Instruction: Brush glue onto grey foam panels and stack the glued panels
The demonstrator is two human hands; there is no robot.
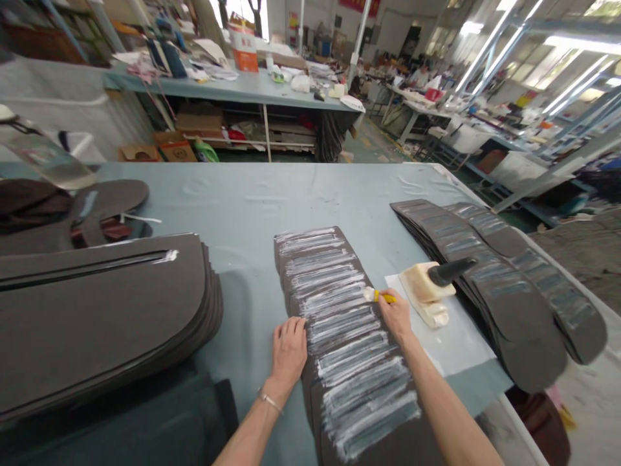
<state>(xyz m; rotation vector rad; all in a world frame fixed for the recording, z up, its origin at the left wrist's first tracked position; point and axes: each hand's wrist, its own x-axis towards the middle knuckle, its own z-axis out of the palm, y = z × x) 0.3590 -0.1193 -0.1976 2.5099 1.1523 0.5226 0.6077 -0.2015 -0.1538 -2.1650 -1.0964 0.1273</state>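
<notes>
My right hand [396,317] is closed round the yellow handle of a small brush [372,295]. Its white-coated bristles touch the right part of a dark grey panel [350,340]. Several rectangular slots cross this panel, with white glue-like streaks smeared around them. More panels lie beneath it in a slightly fanned stack. My left hand [290,346] lies with fingers laid out against the panel's left edge, holding nothing. To the right of my right hand, a cream plastic container [423,285] with a black spout lies on a white sheet [463,343].
A thick stack of dark panels [111,304] fills the left of the blue-green table [242,194]. Coated panels [485,272] overlap along the right edge. A clear bottle [48,155] stands far left. Beyond is another cluttered bench [272,90].
</notes>
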